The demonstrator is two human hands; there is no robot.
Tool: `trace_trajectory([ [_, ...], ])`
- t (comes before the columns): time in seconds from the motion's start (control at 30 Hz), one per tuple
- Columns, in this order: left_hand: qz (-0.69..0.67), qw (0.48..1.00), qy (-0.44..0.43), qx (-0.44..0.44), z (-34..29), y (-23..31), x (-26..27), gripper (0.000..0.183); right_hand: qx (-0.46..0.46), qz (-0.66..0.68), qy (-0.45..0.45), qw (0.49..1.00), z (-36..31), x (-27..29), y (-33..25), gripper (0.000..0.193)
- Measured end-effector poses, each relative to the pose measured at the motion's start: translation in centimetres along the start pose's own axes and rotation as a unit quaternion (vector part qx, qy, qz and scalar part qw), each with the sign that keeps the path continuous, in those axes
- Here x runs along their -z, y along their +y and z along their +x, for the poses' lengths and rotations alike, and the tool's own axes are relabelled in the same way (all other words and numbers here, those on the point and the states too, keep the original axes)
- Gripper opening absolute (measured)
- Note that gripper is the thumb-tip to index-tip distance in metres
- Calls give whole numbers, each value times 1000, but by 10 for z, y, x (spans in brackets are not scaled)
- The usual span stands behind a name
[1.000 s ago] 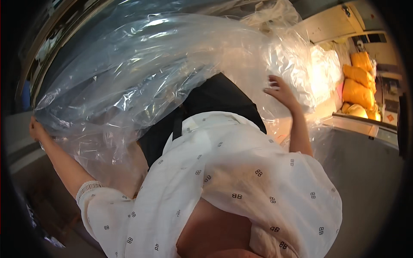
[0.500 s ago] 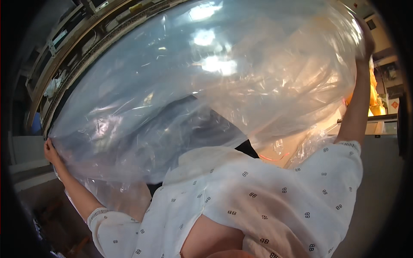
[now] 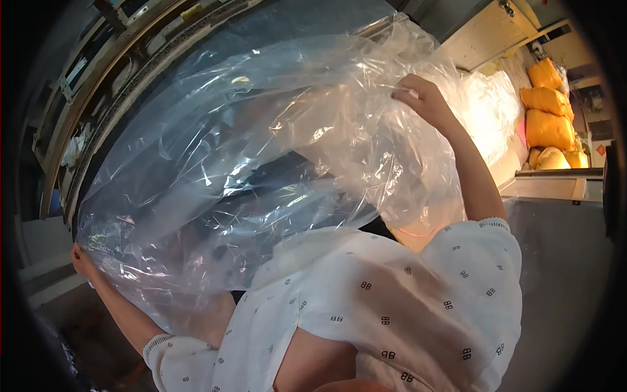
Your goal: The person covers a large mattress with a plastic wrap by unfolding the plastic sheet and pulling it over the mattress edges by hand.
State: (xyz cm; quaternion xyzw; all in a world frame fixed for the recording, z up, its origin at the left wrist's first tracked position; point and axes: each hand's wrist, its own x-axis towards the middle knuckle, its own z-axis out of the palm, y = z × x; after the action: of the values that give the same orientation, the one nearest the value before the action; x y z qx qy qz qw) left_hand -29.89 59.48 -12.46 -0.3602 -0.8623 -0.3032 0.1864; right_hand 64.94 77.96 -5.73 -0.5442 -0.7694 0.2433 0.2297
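Observation:
A large sheet of clear plastic film (image 3: 261, 163), crumpled and glossy, spreads in front of my body over dark trousers. At its left edge my left hand (image 3: 81, 260) is closed, pinching the film near a corner. Toward the upper right my right hand (image 3: 423, 103) has its fingers curled on the bunched film, which hangs in folds beneath it. My right fingertips are partly lost against the shiny plastic.
Along the upper left runs a long machine frame (image 3: 111, 98) with metal rails. Orange bundles (image 3: 547, 127) are stacked at the right beside brightly lit white plastic (image 3: 490, 111). A pale board (image 3: 490, 36) lies at the upper right. A grey panel (image 3: 562, 261) stands at the right.
My right hand has come down and inward from the far upper right, and the raised, taut film has sunk into loose folds. My left hand has dropped slightly, still on the film.

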Motion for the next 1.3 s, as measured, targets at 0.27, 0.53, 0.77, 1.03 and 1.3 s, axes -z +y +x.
trace_trajectory([
  [0.27,35,999,-23,8,2,5,9,45,-73,349,-18,934,-20,60,-51,18],
  [0.53,-5,999,-36,22,-5,17,5,46,-41,463,-51,884,1,102,-63,20],
  [0.77,23,999,-40,9,9,-35,5,47,8,601,-134,788,47,113,-61,23],
  [1.03,13,998,-42,43,-1,15,22,43,-12,75,-17,997,146,111,-32,21],
  [1.3,-61,994,-69,50,-44,43,94,35,29,-172,150,973,276,-32,0,27],
])
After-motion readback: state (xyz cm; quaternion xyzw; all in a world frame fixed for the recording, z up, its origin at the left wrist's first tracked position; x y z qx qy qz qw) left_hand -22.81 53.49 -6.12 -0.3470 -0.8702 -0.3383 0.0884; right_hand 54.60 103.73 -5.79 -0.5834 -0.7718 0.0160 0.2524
